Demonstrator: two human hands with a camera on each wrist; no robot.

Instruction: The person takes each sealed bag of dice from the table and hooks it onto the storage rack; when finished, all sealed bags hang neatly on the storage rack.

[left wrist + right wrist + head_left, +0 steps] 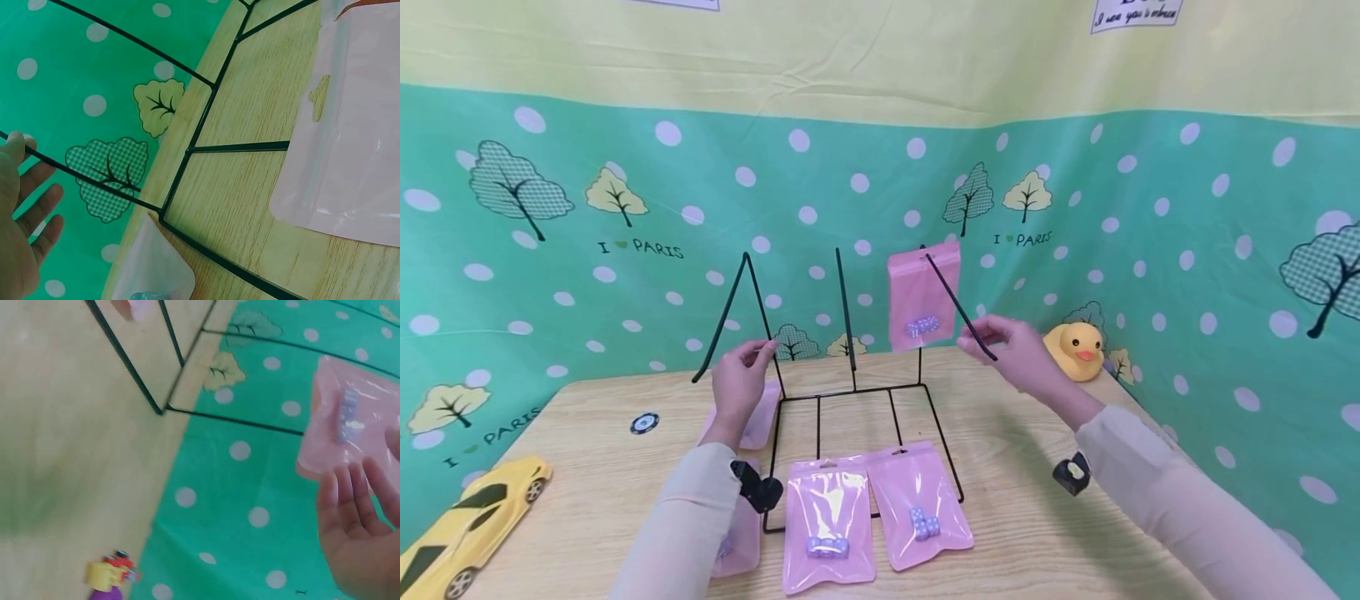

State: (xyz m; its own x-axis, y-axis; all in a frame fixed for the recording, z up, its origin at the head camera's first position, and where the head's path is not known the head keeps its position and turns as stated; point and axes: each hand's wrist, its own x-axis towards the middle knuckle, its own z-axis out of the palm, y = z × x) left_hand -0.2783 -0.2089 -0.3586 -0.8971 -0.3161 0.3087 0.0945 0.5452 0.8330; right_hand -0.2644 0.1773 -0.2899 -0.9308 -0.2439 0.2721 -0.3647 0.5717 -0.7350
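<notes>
A black wire display rack [850,390] with three hooked uprights stands on the table. My left hand [741,383] pinches its left upright between thumb and finger, also seen in the left wrist view, where the other fingers of the hand [25,219] spread loosely. From the right hook hangs a pink zip bag [923,292] with small purple dotted dice inside. My right hand [1018,350] is beside this bag's lower right edge, behind the hook's free end. The right wrist view shows the fingers [356,494] straight, close to the hanging bag [353,419].
Two more pink bags, a left one [829,517] and a right one [921,508], lie across the rack's front base. Others lie partly hidden under my left arm. Around them are a poker chip [644,423], a yellow toy car [475,525] and a yellow duck [1075,350].
</notes>
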